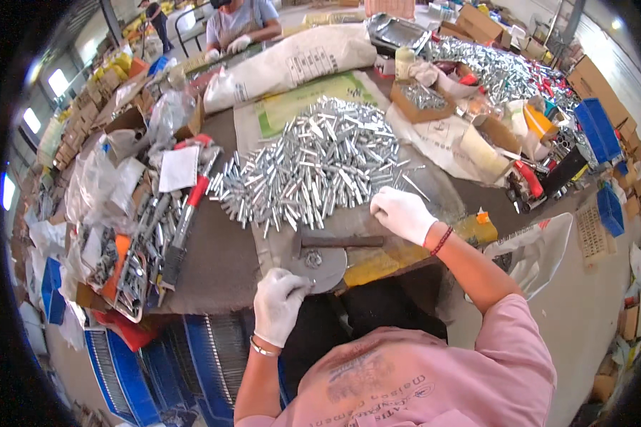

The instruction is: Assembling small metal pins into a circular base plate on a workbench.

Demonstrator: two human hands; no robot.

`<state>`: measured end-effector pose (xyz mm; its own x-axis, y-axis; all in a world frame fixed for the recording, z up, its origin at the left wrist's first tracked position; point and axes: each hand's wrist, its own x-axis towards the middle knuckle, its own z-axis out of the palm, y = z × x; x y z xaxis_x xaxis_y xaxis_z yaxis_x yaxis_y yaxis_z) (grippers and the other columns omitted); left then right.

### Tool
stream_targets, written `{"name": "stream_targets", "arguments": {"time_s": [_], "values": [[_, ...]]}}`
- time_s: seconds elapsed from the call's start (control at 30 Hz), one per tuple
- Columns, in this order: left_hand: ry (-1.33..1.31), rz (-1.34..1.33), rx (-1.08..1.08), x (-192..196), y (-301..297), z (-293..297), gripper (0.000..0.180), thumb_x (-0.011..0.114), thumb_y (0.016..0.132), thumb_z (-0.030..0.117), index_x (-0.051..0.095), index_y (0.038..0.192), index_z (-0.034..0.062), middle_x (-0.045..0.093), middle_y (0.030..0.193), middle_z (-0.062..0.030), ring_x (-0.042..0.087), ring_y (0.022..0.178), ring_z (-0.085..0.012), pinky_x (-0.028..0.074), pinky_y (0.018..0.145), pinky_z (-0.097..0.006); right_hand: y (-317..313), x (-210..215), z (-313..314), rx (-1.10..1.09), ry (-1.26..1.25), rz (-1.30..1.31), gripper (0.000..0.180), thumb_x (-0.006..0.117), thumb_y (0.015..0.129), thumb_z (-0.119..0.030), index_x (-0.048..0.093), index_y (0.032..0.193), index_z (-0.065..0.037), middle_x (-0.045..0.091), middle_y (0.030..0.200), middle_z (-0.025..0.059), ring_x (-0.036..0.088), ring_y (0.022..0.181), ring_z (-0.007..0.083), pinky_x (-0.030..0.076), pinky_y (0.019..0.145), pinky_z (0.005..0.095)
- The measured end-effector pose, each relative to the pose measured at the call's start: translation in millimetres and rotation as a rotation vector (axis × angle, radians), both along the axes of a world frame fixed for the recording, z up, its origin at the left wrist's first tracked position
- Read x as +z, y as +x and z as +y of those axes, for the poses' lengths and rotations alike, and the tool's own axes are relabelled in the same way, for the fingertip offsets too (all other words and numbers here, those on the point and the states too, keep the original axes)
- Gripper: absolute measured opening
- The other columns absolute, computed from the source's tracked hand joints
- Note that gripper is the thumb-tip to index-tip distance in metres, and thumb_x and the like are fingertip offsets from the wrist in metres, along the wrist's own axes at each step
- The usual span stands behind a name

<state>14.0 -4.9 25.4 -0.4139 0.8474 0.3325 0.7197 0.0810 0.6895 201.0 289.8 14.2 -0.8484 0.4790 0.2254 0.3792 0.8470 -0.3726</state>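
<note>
A: Please begin at the near side. What do you see there?

B: The left hand [281,302], in a white glove, is at the near left rim of a round grey plate [329,276]. Its fingers are bent and the space between thumb and fingers is narrow. There is a small shine at the fingertips, but I cannot tell if a piece is held.

A: And on the plate?

B: A small clump of metal bits [313,260] is on it, toward the far left. Just beyond lies a hammer [343,242]; its long axis goes from left to right, with the head at left and the handle end pointing right.

A: Where is the right hand [406,217]?

B: It is farther, at the near right edge of the metal rods [320,167]. Its fingers are curled in, narrow; whether they hold a rod, I cannot tell.

A: Which way do these rods point?

B: They are heaped in the middle of the table [221,260] and point in many directions. Along the near edge, many have their long axis from near to far. One thin rod [417,187], apart at right, slants from far left to near right.

A: And the far side?

B: A white sack [292,65] lies lengthwise from left to right, and behind it is a co-worker [242,21] with white gloves.
</note>
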Motion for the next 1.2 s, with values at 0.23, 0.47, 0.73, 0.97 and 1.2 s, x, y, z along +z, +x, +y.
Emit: {"name": "stream_targets", "arguments": {"time_s": [0.23,0.47,0.73,0.97,1.2], "values": [[0.041,0.0,-0.012,-1.0,-3.9,3.0,0.013,0.088,0.078,0.004,0.081,0.088,0.0057,0.069,0.085,-0.0122,0.069,0.082,-0.0312,0.054,0.074,-0.04,-3.8,8.7,10.4,0.05,0.011,-0.077,0.007,0.066,0.095,-0.017,0.072,0.096,-0.012,0.069,0.098,0.0089,0.07,0.097,0.0315,0.057,0.086,0.0427],[0.022,-0.007,-0.01,-3.4,-5.5,0.8,0.01,0.085,0.08,0.006,0.081,0.089,0.0091,0.069,0.086,-0.0103,0.069,0.085,-0.0317,0.054,0.076,-0.041,-7.8,12.9,12.0,0.061,0.006,-0.113,0.011,0.065,0.096,-0.02,0.07,0.092,-0.011,0.069,0.098,0.0114,0.071,0.095,0.0325,0.057,0.084,0.0445],[0.032,0.028,-0.014,-2.5,-6.0,1.6,0.012,0.084,0.078,0.006,0.08,0.088,0.0091,0.068,0.086,-0.0103,0.069,0.086,-0.0322,0.055,0.077,-0.042,-29.2,42.0,-54.5,0.158,-0.089,0.152,0.009,0.065,0.092,-0.016,0.072,0.092,-0.011,0.072,0.094,0.0123,0.074,0.086,0.034,0.061,0.079,0.0443],[0.024,0.087,-0.015,-5.4,-3.1,-1.2,0.013,0.083,0.079,0.007,0.078,0.091,0.0072,0.068,0.09,-0.0123,0.069,0.089,-0.035,0.056,0.078,-0.044,-58.9,31.1,-135.0,0.46,-0.155,0.113,0.029,0.064,0.094,-0.011,0.069,0.123,-0.012,0.071,0.099,0.013,0.073,0.093,0.0362,0.058,0.081,0.0482],[0.066,0.149,-0.01,-13.2,-5.4,-4.0,0.018,0.077,0.077,0.001,0.079,0.093,0.0077,0.07,0.094,-0.0136,0.069,0.09,-0.0369,0.057,0.081,-0.046,-57.4,24.2,-140.0,0.366,-0.182,0.16,0.037,0.067,0.089,-0.009,0.073,0.125,-0.015,0.074,0.095,0.0136,0.07,0.091,0.0366,0.057,0.082,0.0488]]}}
